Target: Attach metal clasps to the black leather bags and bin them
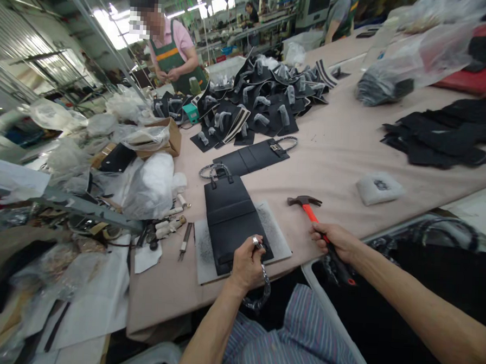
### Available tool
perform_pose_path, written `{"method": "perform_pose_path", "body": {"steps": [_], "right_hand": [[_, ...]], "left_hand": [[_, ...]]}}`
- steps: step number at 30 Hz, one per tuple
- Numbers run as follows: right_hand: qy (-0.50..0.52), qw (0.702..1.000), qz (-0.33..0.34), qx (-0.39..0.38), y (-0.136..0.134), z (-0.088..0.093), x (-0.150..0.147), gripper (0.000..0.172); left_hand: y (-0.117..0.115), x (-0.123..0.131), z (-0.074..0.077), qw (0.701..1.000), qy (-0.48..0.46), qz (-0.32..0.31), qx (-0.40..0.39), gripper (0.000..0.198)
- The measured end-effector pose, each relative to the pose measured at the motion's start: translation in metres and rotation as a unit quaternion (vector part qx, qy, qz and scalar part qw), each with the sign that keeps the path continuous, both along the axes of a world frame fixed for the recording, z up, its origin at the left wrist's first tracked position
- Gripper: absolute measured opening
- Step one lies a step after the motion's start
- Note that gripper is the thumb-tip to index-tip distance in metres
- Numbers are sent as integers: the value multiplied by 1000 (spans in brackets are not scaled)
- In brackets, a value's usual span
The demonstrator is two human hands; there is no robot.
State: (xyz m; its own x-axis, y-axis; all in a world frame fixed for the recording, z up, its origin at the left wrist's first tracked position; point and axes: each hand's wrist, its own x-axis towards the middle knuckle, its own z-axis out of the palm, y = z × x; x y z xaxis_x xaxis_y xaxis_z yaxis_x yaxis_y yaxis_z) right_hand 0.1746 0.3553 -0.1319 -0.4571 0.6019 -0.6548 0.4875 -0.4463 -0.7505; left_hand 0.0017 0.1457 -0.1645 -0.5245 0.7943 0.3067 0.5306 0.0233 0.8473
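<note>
A black leather bag panel (230, 214) lies on a grey pad (278, 238) at the table's near edge, a wrapped handle at its far end. My left hand (247, 266) is closed on a small metal fitting at the panel's near end, with a wrapped bag handle (261, 297) hanging below it. My right hand (337, 242) grips the orange and black shaft of a hammer (309, 206), whose head rests on the table to the right of the panel.
A second black panel (250, 158) lies beyond. Several black leather pieces (263, 104) are piled further back, more at right (441, 135). Small tools (185, 240), plastic bags (149, 185) and a cardboard box (168, 134) crowd the left. A person in a green apron (174, 53) stands at the far side. White pad (379, 188).
</note>
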Motion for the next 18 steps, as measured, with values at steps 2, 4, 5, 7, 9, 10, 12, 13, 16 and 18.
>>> {"method": "perform_pose_path", "body": {"steps": [2, 4, 5, 7, 9, 10, 12, 13, 16, 18], "right_hand": [[-2, 1000, -18, 13, -14, 10, 1, 24], [11, 998, -18, 58, -28, 33, 5, 31], [23, 994, -6, 109, -34, 50, 8, 34], [44, 955, 44, 290, -45, 90, 16, 38], [38, 862, 74, 499, -56, 123, 24, 39], [43, 806, 78, 585, -61, 133, 27, 38], [50, 717, 127, 684, -71, 137, 31, 38], [45, 690, 166, 703, -74, 134, 33, 38], [-4, 672, 274, 688, -77, 127, 36, 35], [0, 684, 267, 678, -76, 137, 39, 32]], "left_hand": [[-1, 0, -2, 1000, -1, 1, 6, 28], [-2, 0, -3, 1000, 3, -2, -1, 28], [-2, 0, -4, 1000, 6, -5, -7, 28], [-2, -1, -3, 1000, 14, -5, -18, 27], [-2, -1, -1, 1000, 22, -1, -17, 27], [-2, -1, 0, 1000, 25, 0, -14, 27], [-2, -1, 2, 1000, 28, 1, -12, 25], [-2, -1, 4, 999, 30, 0, -14, 24], [-2, -1, 5, 999, 31, -1, -14, 23], [-3, -1, 5, 1000, 23, -2, -12, 25]]}}
